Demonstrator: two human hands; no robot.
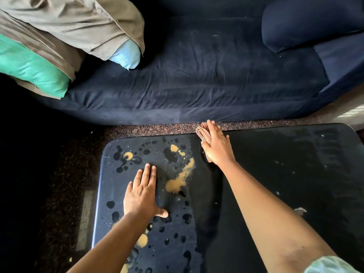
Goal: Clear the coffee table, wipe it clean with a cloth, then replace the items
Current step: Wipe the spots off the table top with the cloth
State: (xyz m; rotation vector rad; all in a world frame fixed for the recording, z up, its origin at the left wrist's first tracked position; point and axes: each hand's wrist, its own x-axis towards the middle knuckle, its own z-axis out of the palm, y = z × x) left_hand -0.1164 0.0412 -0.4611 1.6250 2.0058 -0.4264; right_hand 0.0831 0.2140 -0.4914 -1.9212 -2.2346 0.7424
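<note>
The black glossy coffee table (275, 174) fills the lower frame. Its left half carries yellow-orange spill patches (178, 181) and many dark droplets; the right half looks mostly smooth with a few white specks. My right hand (216, 145) lies flat with straight fingers on a folded tan cloth (202, 132) at the table's far edge, pressing it down. My left hand (142, 194) rests flat on the table's left half, fingers straight, just left of the largest spill.
A dark blue sofa (197, 75) stands right behind the table. Brown, green and light blue pillows (59, 36) pile at its left end, a navy cushion (307, 22) at its right. A strip of speckled carpet (157, 129) separates sofa and table.
</note>
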